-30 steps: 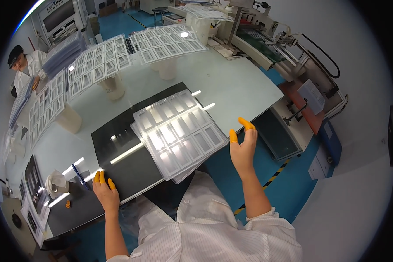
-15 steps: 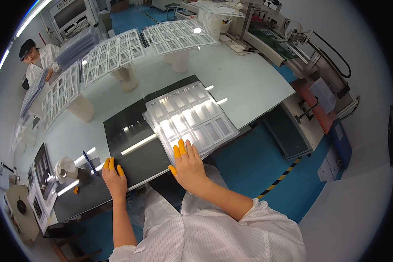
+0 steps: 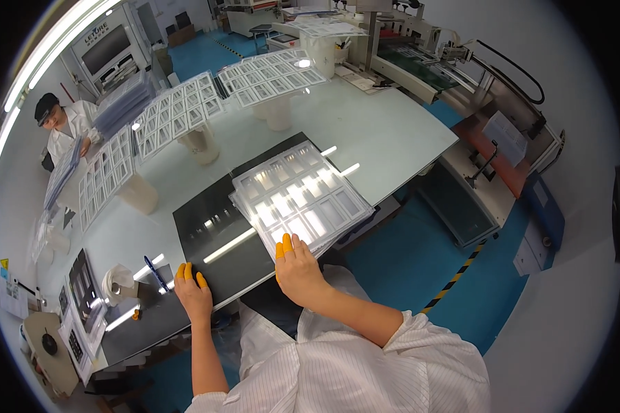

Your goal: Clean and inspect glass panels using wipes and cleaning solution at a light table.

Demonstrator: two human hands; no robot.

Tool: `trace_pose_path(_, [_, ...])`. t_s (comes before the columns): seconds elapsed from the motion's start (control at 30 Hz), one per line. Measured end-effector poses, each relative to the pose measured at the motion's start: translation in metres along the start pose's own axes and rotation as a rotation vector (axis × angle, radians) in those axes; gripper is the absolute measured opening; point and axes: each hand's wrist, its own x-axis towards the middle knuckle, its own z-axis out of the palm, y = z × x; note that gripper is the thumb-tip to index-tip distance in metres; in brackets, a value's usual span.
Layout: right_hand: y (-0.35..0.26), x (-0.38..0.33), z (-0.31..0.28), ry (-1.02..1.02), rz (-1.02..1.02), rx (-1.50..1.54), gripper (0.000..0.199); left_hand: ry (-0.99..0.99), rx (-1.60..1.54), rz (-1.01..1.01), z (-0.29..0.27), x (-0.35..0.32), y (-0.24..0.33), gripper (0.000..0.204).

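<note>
A stack of clear plastic sheets with rows of rectangular windows (image 3: 327, 205) lies slightly askew on a black glossy mat (image 3: 194, 219). My right hand (image 3: 302, 277) rests at the stack's near edge, fingers stretched out together onto it; its thumb is mostly hidden. At the table's front edge, my left hand (image 3: 193, 294) lies on the mat with fingers extended and apart, holding nothing. Yellow finger cots cover some fingertips of both hands. Left of that hand lie a blue pen (image 3: 156, 273) and a white bag-like wrap in a small container (image 3: 119, 282).
Windowed sheets (image 3: 179, 103) rest on white cylindrical supports (image 3: 201, 146) along the table's far side. A person (image 3: 65, 124) handles similar sheets at the far left. Small orange pieces (image 3: 137, 314) lie near the front edge. A machine (image 3: 461, 165) stands at the right.
The view has shifted a little. My right hand has drawn slightly toward the stack's near edge, its thumb closer to the fingers. My left hand stays on the mat.
</note>
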Motion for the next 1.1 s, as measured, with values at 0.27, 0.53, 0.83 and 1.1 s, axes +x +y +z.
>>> trace_pose_path(0.27, [-0.003,0.002,-0.001,-0.084,-0.035,-0.080,0.039,0.006,-0.002,0.021,-0.003,0.000,0.003,0.031])
trace_pose_path(0.53, [0.057,0.012,-0.019,0.055,0.226,0.119,0.046,-0.025,-0.012,-0.019,-0.002,0.000,0.001,0.033])
trace_pose_path(0.83, [0.109,0.004,-0.053,-0.127,0.707,-0.116,0.077,0.003,0.010,0.014,-0.001,0.002,-0.001,0.031])
trace_pose_path(1.1, [0.113,0.011,-0.056,-0.140,0.745,-0.106,0.078,-0.013,-0.010,0.003,-0.003,0.003,0.003,0.032])
